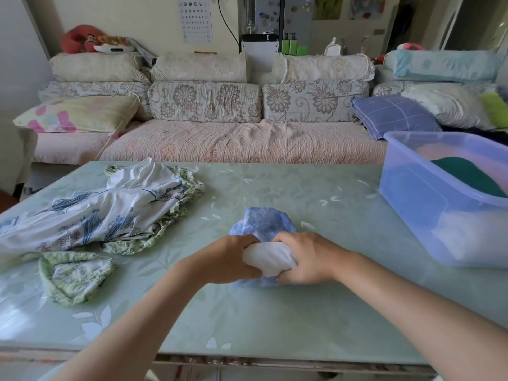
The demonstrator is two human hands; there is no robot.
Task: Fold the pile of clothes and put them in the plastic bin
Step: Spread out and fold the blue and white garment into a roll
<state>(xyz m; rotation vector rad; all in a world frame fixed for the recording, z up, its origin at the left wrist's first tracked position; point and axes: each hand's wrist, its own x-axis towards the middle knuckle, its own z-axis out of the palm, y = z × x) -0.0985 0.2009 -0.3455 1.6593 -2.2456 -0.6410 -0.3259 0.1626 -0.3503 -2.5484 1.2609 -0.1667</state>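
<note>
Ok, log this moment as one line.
left hand, right hand: grip blue garment | pile: unfolded, at left | plastic bin: at right, partly filled

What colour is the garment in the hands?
The small cloth garment is mottled blue, white inside; head view.

A pile of clothes [115,210] lies on the table's [275,320] left, a bin [412,204] on its right. A garment [264,221] sits between them; a sofa [233,144] stands behind.
</note>
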